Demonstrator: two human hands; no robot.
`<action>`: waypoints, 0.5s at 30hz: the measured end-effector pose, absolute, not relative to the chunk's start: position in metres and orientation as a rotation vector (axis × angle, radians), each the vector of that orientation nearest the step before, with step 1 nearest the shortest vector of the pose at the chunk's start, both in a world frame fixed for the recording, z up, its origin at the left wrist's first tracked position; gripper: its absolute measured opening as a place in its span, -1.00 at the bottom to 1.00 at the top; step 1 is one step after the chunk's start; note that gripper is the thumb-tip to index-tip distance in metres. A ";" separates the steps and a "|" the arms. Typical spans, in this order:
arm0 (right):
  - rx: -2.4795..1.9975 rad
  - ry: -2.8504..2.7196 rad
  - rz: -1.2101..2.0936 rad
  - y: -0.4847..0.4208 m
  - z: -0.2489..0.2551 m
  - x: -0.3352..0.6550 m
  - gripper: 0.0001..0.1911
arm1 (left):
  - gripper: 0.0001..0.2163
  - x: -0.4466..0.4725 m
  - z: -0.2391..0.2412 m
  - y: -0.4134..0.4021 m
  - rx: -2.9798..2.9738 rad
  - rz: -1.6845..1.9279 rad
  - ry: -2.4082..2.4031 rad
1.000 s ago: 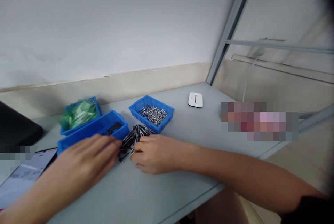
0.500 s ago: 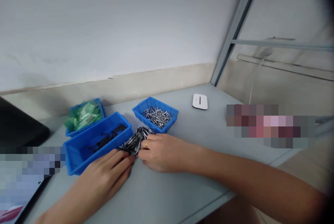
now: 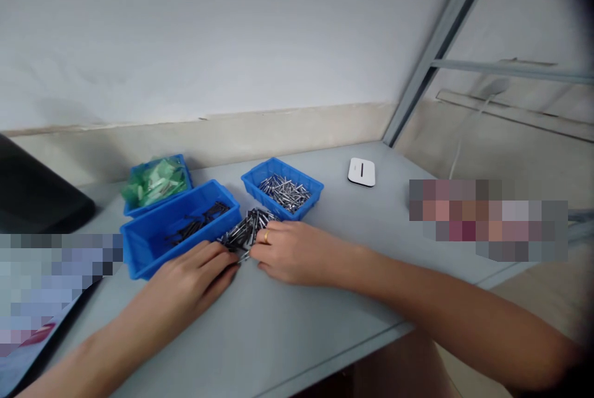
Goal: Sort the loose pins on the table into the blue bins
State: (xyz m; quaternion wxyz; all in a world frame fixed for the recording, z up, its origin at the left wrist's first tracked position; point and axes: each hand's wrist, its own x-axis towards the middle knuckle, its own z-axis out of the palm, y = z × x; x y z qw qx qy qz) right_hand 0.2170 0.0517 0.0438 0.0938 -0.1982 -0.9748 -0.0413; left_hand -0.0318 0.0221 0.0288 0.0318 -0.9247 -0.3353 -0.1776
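A heap of mixed black and silver screws (image 3: 245, 229) lies loose on the grey tabletop between my two hands. My left hand (image 3: 197, 271) rests at the heap's near left side, fingers bent together, tips against the screws. On the right, my right hand (image 3: 290, 252), with a ring on one finger, has its fingers curled down into the heap; its fingertips are hidden. Left of the heap is a long blue bin (image 3: 148, 246) with dark screws (image 3: 199, 224) in one end. Behind the heap, a smaller blue bin (image 3: 309, 200) holds silver screws (image 3: 285, 190).
At the back left, a third blue bin (image 3: 185, 169) holds green plastic packets (image 3: 158, 181). A white device (image 3: 362, 172) lies toward the back right. A black object (image 3: 37, 194) stands at the left edge. Grey metal uprights (image 3: 422, 70) and a wall (image 3: 208, 33) bound the table (image 3: 260, 336).
The view has shifted, so the bins and table appear higher and slightly right. My hands stay at the heap; a few silver screws now show in the small gap between them.
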 end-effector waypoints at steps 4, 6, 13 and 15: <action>-0.601 -2.911 -0.120 0.051 0.045 0.217 -0.82 | -0.72 -0.032 0.027 0.024 -2.800 -0.506 -0.999; -0.628 -2.904 -0.104 0.051 0.046 0.216 -0.81 | -0.73 -0.032 0.025 0.024 -2.775 -0.511 -0.984; -0.669 -2.894 -0.097 0.049 0.049 0.214 -0.80 | -0.78 -0.028 0.033 0.017 -2.769 -0.639 -1.053; -0.665 -2.858 -0.099 0.049 0.048 0.213 -0.77 | -0.79 -0.025 0.037 0.015 -2.802 -0.691 -1.082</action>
